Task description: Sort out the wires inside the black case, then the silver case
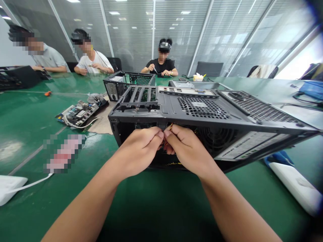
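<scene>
Reaching under the near edge of the case (170, 109), open side: right hand (185, 139) pinching thin wires (171, 127), left hand (143, 144) fingertips pressed together, can't tell on what. Black metal, holey top, glossy green table (161, 201).

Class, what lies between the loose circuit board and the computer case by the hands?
In the head view, a brown sheet lies between the circuit board and the computer case, partly crossed by a white cable.

Case (202, 116) on table (25, 117) (motherboard (80, 112) left)
</scene>
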Action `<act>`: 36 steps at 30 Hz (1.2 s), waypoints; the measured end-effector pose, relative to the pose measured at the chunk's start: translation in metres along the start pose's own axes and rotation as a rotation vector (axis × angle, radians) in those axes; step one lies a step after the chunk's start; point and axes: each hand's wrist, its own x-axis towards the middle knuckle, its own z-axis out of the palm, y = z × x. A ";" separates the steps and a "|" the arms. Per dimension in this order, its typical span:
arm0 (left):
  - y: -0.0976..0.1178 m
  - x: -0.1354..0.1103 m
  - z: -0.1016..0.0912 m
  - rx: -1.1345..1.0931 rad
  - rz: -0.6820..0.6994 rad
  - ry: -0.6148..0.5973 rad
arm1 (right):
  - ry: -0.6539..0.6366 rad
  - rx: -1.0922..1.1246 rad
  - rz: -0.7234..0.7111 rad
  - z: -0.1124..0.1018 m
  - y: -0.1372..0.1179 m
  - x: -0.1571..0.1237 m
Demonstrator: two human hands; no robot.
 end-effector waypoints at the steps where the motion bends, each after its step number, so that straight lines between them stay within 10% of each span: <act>1: 0.000 0.000 0.001 -0.021 0.003 0.000 | -0.004 0.000 -0.001 0.000 0.000 0.000; 36: -0.018 0.020 0.022 -0.861 -0.074 0.200 | -0.332 0.311 0.099 -0.003 0.006 0.004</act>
